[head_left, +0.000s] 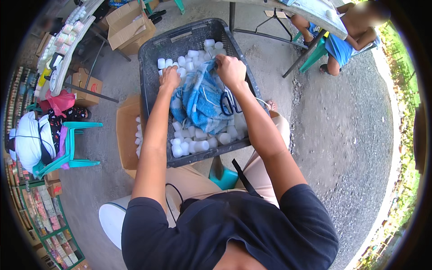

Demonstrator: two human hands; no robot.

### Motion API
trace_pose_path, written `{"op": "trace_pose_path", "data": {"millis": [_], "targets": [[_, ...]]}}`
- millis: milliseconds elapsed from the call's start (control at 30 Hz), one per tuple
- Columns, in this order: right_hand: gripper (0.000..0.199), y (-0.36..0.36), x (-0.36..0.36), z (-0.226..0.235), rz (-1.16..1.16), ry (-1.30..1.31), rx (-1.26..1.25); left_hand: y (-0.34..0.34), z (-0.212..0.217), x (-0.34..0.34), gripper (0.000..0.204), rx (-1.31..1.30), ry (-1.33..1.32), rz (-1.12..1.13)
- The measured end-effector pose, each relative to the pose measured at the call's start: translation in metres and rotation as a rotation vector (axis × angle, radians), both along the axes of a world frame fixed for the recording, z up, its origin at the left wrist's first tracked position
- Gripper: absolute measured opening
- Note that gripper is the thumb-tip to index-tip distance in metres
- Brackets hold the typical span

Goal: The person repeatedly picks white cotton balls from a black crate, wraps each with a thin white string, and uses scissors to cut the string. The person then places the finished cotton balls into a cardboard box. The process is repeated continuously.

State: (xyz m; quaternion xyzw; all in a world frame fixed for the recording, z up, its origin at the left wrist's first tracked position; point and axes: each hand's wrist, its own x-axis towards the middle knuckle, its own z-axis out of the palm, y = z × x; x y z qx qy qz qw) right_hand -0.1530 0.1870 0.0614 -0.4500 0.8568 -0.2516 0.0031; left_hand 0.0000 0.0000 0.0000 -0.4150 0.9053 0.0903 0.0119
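both hands (170, 77) (230, 69) spread blue cloth (201, 101) lengthwise in crate (153, 54).

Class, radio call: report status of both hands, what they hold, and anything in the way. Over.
Left hand and right hand both gripping the blue cloth inside the dark crate. Small white cups all around it. Scissors lying on the cloth.

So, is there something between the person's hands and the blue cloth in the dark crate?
Nothing visible. The left hand and the right hand both rest directly on the blue cloth, inside the crate.
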Motion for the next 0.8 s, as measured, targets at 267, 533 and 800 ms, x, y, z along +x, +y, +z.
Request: {"op": "trace_pose_path", "data": {"millis": [267,533,800], "targets": [[0.018,-0.013,-0.01,0.029,0.286,-1.674,-0.995,-0.027,-0.05,-0.065,0.032,0.132,0.173,0.125],[0.047,-0.022,-0.011,0.014,0.247,-1.78,-0.661,-0.062,-0.063,-0.057,0.029,-0.053,0.442,-0.15],[0.028,-0.009,-0.017,0.044,0.264,-1.924,-0.971,-0.061,-0.025,-0.051,0.03,0.589,0.829,0.176]]}}
